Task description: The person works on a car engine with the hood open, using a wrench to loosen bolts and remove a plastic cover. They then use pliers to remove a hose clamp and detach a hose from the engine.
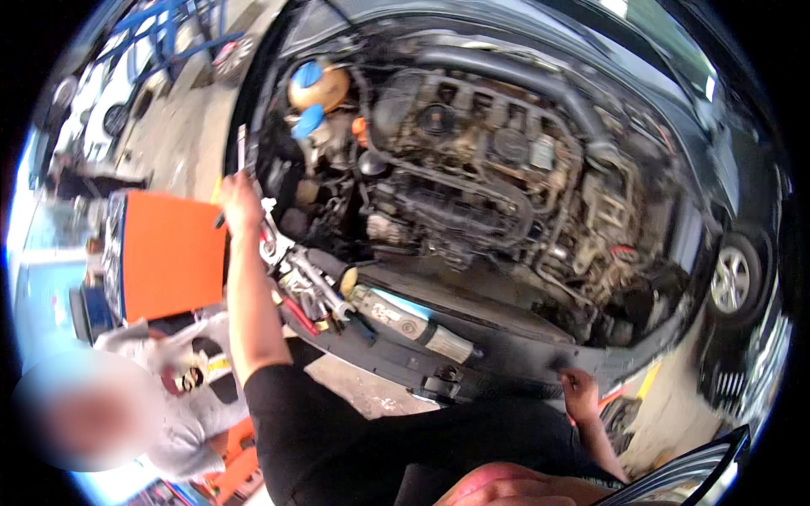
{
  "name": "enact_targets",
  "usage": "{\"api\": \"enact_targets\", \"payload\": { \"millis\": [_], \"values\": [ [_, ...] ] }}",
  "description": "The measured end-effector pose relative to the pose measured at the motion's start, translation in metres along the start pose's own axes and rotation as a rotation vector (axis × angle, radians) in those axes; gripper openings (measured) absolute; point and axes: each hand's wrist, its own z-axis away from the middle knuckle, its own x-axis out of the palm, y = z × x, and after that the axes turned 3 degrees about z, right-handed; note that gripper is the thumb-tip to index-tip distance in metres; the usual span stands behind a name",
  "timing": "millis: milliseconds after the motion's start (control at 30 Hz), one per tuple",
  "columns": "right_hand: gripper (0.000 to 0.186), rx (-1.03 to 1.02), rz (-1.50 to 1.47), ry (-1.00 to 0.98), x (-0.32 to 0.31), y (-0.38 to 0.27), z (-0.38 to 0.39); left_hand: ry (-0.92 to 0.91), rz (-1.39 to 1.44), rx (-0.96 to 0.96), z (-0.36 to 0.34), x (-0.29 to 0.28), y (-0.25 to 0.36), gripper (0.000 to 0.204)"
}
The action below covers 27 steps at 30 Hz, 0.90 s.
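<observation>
My left hand (242, 204) is stretched out over the left side of the engine bay, closed around a long silver hand tool (242, 148). The tool's shaft points away from me; its exact kind is too blurred to tell. Below that hand, several wrenches (319, 282) and red-handled tools (297, 314) lie on the front panel. A grey cylindrical power tool (409, 320) rests to the right of them. My right hand (580, 395) is at the front edge of the car, fingers curled in; what they hold, if anything, I cannot make out. The exposed engine (481, 160) lies ahead.
At the left stands an orange panel (173, 257). A person in a grey shirt (181, 430) is close by at the lower left. Blue-capped reservoirs (321, 88) sit in the bay's far left corner. Another car's wheel (732, 274) shows at the right.
</observation>
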Motion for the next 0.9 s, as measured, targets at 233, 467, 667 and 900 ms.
{"api": "enact_targets", "payload": {
  "millis": [233,467,667,900],
  "values": [
    [0.037,-0.509,-0.022,0.106,-0.028,-0.066,-0.024,0.093,0.704,0.038,0.097,-0.156,0.128,0.022],
    [0.080,-0.758,-0.026,0.313,-0.076,-0.119,0.006,-0.472,1.741,-0.032,0.272,-0.257,0.366,0.024],
    [0.057,-0.453,-0.226,0.327,-0.112,-0.020,0.049,-0.895,1.808,0.356,0.391,-0.271,0.483,0.031],
    [0.045,-0.056,-0.940,0.321,-0.164,0.107,0.046,-0.389,1.019,0.661,0.407,-0.167,0.521,0.035]
  ]
}}
